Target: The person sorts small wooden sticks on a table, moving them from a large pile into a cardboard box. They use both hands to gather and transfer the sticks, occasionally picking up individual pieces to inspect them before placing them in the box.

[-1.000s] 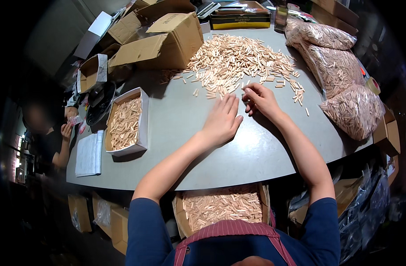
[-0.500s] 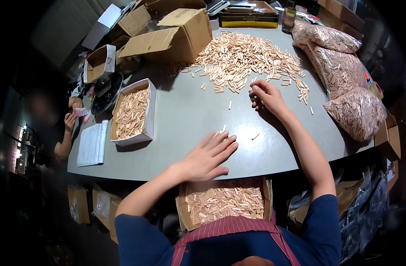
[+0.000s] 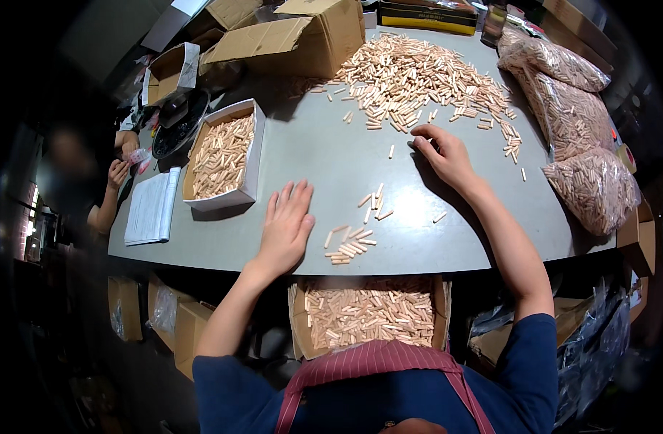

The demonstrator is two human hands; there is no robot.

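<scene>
My left hand (image 3: 286, 228) rests palm down near the table's front edge, its fingers stretched out and nothing held. To its right lies a small loose group of short wooden dowels (image 3: 353, 247). A few more dowels (image 3: 376, 201) lie just beyond that group. My right hand (image 3: 445, 158) is at the near side of a big pile of dowels (image 3: 418, 76). Its thumb and forefinger come together and the other fingers curl under; whatever they hold is hidden. Single dowels (image 3: 391, 151) lie on the table near this hand.
A white box of dowels (image 3: 259, 148) stands left on the grey table (image 3: 310, 145); a cardboard box of dowels (image 3: 441, 311) sits below the front edge. Filled plastic bags (image 3: 592, 188) line the right side. Papers (image 3: 149, 213) lie left, near another person's hands (image 3: 119, 172).
My left hand has moved left, uncovering the small group of dowels near the front edge. My right hand remains by the pile, its fingers curled. The whole view has shifted slightly.
</scene>
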